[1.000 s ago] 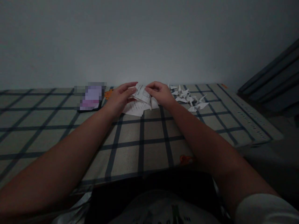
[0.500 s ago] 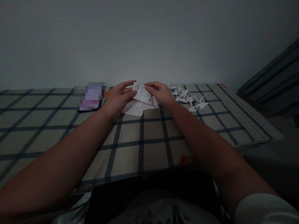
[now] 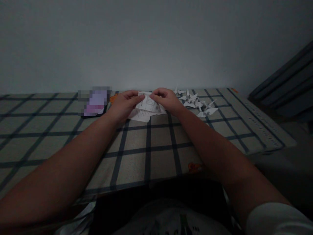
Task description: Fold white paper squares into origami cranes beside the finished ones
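A small printed piece of paper (image 3: 147, 103) is pinched between my two hands, above the checked cloth. My left hand (image 3: 127, 101) grips its left upper edge, thumb on top. On the other side my right hand (image 3: 167, 99) holds the upper right part, its thumb close to the left thumb. Beneath it lie more printed paper sheets (image 3: 140, 116), partly covered by the held piece and my hands. Just right of my right hand sit several folded paper cranes (image 3: 193, 99) in a cluster.
A phone (image 3: 95, 103) with a lit, blurred screen lies left of my left hand. The checked cloth (image 3: 158, 156) covers the surface, which meets a plain wall (image 3: 156, 42) at the back. A dark curtain (image 3: 288, 78) hangs at the far right.
The held paper has turned flatter and come slightly lower. My thumbs have drawn closer together along its upper edge, and the left fingers have curled in.
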`<state>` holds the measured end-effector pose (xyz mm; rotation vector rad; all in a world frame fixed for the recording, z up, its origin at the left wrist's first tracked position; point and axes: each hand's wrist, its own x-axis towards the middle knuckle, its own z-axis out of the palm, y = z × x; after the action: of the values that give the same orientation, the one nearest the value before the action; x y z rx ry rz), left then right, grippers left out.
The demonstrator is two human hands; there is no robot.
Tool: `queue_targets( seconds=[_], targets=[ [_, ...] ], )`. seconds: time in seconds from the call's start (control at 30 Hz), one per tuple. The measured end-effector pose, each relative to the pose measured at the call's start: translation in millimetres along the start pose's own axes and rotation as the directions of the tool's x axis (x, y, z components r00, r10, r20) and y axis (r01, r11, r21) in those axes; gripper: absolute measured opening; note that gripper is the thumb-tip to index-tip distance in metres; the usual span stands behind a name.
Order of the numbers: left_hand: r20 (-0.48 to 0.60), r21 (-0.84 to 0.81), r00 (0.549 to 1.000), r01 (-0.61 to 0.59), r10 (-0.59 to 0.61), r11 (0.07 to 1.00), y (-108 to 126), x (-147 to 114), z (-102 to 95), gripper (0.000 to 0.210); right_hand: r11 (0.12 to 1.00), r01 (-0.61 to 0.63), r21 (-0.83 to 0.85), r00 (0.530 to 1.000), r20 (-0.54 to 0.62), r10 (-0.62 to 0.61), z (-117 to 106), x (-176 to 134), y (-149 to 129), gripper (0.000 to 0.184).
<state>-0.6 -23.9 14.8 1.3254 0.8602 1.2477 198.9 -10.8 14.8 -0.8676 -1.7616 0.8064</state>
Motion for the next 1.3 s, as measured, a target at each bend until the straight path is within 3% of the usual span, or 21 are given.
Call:
queue_targets(
  seconds=[0.23, 0.53, 0.8, 1.0, 1.3],
  targets=[
    [0.036, -0.001, 0.999, -0.006, 0.006, 1.0, 1.4, -2.1, 2.4, 0.032, 0.999, 0.012, 0.041, 0.999, -0.033, -0.011, 1.0, 0.2, -1.2, 0.027],
    [-0.07, 0.134, 0.996, -0.042, 0.052, 0.99, 2.1, -1.6, -0.1, 0.021, 0.999, 0.019, -0.027, 0.999, -0.04, -0.02, 4.3, -1.5, -2.9, 0.025],
    [0.087, 0.355, 0.996, -0.064, 0.035, 0.933, 2.8, -4.2, -4.0, 0.023, 0.997, 0.054, -0.046, 0.998, 0.013, -0.053, 1.4, 0.5, 0.4, 0.035],
    [-0.034, 0.343, 0.986, -0.143, 0.164, 0.928, 6.0, -4.1, -1.1, 0.026, 0.994, 0.105, -0.041, 0.989, -0.101, -0.109, -1.6, 3.6, 3.9, 0.045],
    [-0.08, 0.309, 0.983, -0.134, 0.167, 0.941, -4.3, 2.3, -6.1, 0.034, 0.993, 0.055, -0.107, 0.992, -0.11, -0.067, -3.0, 2.6, 7.6, 0.036]
  ],
)
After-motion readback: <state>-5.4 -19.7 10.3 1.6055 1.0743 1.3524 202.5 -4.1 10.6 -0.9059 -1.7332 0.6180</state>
